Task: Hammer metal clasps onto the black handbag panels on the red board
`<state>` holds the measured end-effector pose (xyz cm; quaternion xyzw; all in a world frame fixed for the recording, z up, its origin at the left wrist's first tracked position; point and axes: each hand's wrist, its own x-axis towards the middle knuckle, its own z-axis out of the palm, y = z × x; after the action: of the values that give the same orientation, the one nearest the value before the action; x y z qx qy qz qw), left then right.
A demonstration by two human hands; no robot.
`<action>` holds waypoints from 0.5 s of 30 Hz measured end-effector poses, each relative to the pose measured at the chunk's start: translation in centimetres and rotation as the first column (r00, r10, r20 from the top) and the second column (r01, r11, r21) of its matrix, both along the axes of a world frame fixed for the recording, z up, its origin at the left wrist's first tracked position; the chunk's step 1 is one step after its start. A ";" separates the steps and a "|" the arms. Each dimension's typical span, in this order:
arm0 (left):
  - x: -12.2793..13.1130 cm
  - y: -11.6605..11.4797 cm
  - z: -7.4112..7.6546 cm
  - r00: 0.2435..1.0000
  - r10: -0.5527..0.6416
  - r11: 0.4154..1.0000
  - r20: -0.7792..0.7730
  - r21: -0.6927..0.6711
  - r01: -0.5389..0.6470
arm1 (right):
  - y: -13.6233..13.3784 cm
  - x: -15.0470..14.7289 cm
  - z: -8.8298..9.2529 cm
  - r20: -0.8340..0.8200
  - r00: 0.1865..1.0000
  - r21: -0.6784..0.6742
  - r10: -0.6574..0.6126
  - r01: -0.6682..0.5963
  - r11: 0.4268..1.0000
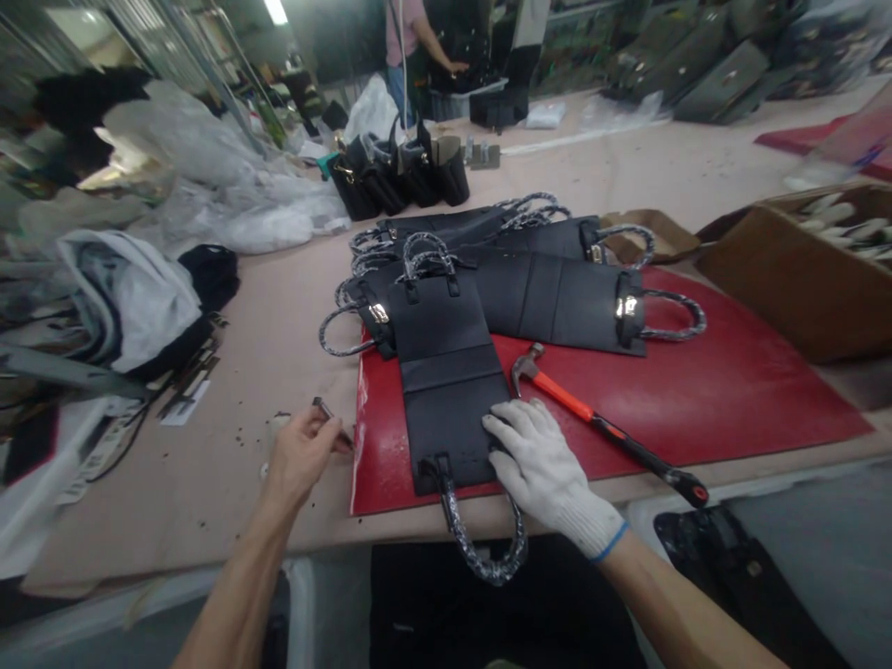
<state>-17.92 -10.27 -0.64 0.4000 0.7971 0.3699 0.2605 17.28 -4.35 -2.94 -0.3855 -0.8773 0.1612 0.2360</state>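
A flat black leather bag panel [446,372] with wrapped handles at both ends lies on a red mat [697,390]. My right hand [540,469], in a white knit glove, rests flat on the panel's near right corner with its fingers spread. My bare left hand [303,451] sits on the table just left of the mat, pinched on a small dark metal piece [327,413]. An orange-handled hammer [599,423] lies on the mat right beside my right hand.
More black panels [550,288] are stacked at the mat's far side, with finished bags [397,177] behind them. A cardboard box [801,269] stands at the right. Plastic wrap and cloth [139,297] pile up at the left. Another person [411,37] works far back.
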 end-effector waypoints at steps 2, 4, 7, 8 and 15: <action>3.7 0.0 0.5 0.957 -0.053 0.990 0.285 0.141 0.013 | 0.0 0.0 0.0 0.002 1.000 -0.003 -0.003 0.003 1.000; 7.8 0.3 0.7 0.886 -0.149 0.974 0.440 0.219 0.056 | -0.1 0.0 0.1 0.007 1.000 -0.006 -0.002 0.002 1.000; 12.5 0.9 0.0 0.829 -0.283 0.940 0.482 0.311 0.141 | -0.1 0.0 0.1 0.010 1.000 -0.009 -0.002 0.002 1.000; 13.5 1.0 -0.4 0.829 -0.315 0.929 0.463 0.331 0.168 | -0.1 -0.1 0.2 0.010 1.000 -0.011 -0.003 0.003 1.000; 14.0 0.7 -3.1 0.851 -0.362 0.901 0.381 0.378 0.215 | -0.2 -0.1 0.3 -0.023 1.000 -0.021 -0.009 0.009 1.000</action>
<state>-3.89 -9.56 -3.70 0.4590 0.5756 0.5315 0.4189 17.17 -4.51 -2.65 -0.3899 -0.8711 0.1735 0.2428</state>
